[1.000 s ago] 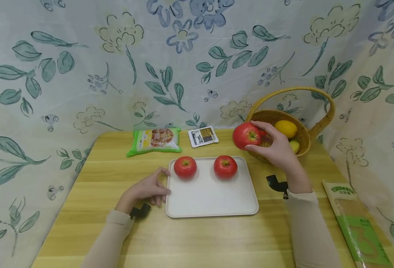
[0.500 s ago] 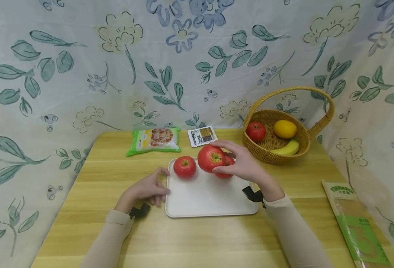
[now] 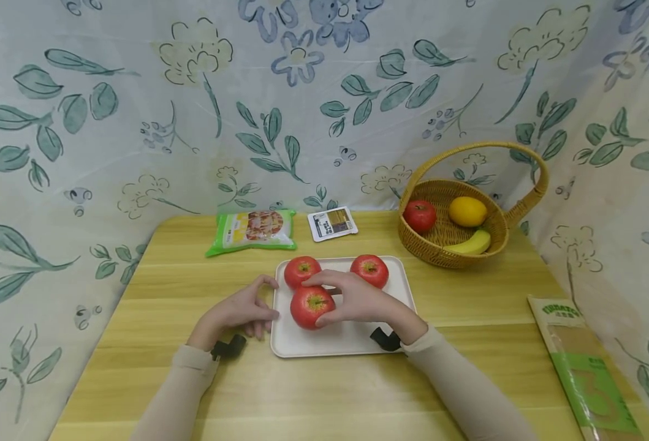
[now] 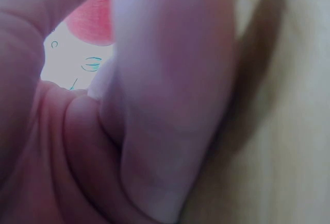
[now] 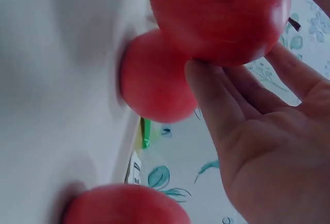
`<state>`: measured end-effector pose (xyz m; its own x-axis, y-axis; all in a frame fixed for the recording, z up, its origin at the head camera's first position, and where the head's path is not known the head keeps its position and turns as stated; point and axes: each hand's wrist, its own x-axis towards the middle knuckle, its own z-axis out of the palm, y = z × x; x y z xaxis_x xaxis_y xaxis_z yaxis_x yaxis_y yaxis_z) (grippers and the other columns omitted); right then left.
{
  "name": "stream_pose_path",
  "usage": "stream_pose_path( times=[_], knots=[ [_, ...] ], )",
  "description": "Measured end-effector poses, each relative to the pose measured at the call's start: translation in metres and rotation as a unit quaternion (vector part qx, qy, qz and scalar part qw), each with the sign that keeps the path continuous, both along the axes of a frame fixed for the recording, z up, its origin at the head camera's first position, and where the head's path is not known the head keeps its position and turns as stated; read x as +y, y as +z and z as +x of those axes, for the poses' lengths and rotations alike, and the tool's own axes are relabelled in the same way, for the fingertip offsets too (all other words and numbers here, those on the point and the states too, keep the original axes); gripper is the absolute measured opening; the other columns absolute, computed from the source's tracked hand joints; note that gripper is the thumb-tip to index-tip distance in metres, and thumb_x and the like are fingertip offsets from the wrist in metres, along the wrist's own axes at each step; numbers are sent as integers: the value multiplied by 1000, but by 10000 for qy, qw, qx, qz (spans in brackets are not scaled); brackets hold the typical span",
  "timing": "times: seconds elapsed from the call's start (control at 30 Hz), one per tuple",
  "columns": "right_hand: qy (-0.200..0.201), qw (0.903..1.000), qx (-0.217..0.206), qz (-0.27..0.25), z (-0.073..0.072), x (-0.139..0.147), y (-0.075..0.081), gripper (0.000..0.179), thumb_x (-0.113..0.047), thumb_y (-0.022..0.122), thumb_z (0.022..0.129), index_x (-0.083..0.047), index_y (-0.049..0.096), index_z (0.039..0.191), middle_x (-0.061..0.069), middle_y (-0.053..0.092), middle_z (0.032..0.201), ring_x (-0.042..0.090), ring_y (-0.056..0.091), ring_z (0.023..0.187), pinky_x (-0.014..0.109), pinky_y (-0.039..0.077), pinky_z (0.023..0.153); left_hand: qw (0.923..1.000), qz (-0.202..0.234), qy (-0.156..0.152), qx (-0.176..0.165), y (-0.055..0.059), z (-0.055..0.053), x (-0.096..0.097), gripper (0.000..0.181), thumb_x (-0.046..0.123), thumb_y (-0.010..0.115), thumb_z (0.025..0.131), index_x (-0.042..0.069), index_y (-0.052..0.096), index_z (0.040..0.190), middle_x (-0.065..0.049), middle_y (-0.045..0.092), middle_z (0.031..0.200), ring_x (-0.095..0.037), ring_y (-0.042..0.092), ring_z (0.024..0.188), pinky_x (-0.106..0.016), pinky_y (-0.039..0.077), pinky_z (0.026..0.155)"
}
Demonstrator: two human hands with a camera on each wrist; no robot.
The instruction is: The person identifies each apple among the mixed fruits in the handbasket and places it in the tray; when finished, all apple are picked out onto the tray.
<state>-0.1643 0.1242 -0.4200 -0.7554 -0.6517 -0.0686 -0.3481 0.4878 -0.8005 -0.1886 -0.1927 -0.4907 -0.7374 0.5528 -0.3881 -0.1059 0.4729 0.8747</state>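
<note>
My right hand [image 3: 357, 298] grips a red apple [image 3: 312, 307] between thumb and fingers over the left part of the white tray [image 3: 352, 340]. In the right wrist view, this held apple [image 5: 221, 15] stands off the tray surface. Two more red apples sit on the tray: one at the back left [image 3: 301, 269], partly behind the held one, and one at the back right [image 3: 371, 270]. My left hand [image 3: 240, 309] rests at the tray's left rim, thumb and forefinger spread with their tips right at the edge. In the left wrist view its fingers [image 4: 170, 80] block most of the picture.
A wicker basket [image 3: 451, 260] at the back right holds a red apple [image 3: 420, 216], a lemon [image 3: 467, 211] and a banana [image 3: 470, 243]. Behind the tray lie a green food bag [image 3: 255, 231] and a small white packet [image 3: 332, 223]. A long green-labelled package [image 3: 586, 367] lies at right.
My right hand has carried the apple from beside the basket leftward and nearer, across the back right apple, to the tray's left part. My left hand has stayed at the rim.
</note>
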Motion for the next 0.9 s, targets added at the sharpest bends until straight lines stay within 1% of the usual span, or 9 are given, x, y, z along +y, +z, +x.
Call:
stream_pose_path(
  times=[0.03, 0.13, 0.27, 0.47, 0.63, 0.77, 0.9],
  knots=[
    [69, 9999, -94, 37, 1, -2, -3, 68, -34, 90, 85, -30, 61, 146, -8, 60, 152, 19, 57, 140, 49, 52, 115, 10000, 0, 3, 0, 0, 0, 0, 68, 24, 79, 95, 17, 33, 145, -6, 74, 74, -16, 67, 50, -27, 54, 47],
    [211, 9994, -165, 227, 3, -7, -11, 65, -35, 89, 86, -30, 61, 145, -10, 62, 147, 14, 60, 133, 46, 53, 113, 10000, -19, 4, -11, -1, 0, 0, 69, 24, 79, 95, 18, 33, 145, -6, 74, 74, -16, 67, 51, -27, 53, 48],
    [315, 9986, -81, 424, 5, -10, -17, 64, -38, 88, 86, -29, 62, 144, -11, 64, 144, 10, 60, 127, 41, 54, 109, 10000, -32, 4, -25, -2, 0, 0, 69, 25, 79, 95, 18, 33, 145, -7, 74, 74, -16, 67, 51, -26, 53, 48],
    [376, 9979, 11, 519, 6, -14, -19, 65, -37, 86, 88, -25, 61, 146, -8, 63, 147, 10, 60, 125, 37, 54, 108, 10000, -49, 6, -37, -1, 0, 0, 68, 25, 79, 95, 18, 33, 145, -7, 74, 75, -16, 67, 51, -26, 53, 48],
    [311, 9976, -71, 610, 7, -15, -19, 70, -39, 83, 91, -23, 55, 153, -6, 62, 150, 11, 61, 122, 35, 55, 106, 10000, -42, -7, -48, -1, 0, -1, 68, 25, 79, 96, 18, 32, 145, -6, 74, 75, -16, 67, 51, -26, 53, 48],
    [297, 9983, -167, 475, 6, -13, -18, 73, -39, 84, 91, -23, 53, 155, -6, 61, 152, 13, 60, 127, 39, 54, 110, 10000, -37, -10, -61, -1, -1, -1, 69, 25, 79, 96, 19, 32, 145, -6, 75, 75, -16, 67, 51, -26, 53, 48],
    [210, 9995, -148, 170, 3, -5, -9, 69, -40, 83, 91, -22, 56, 152, -4, 62, 151, 18, 59, 137, 49, 49, 117, 10000, -27, -26, -40, -2, -2, 0, 69, 25, 79, 95, 18, 32, 145, -6, 75, 75, -16, 68, 51, -26, 54, 48]
  ],
)
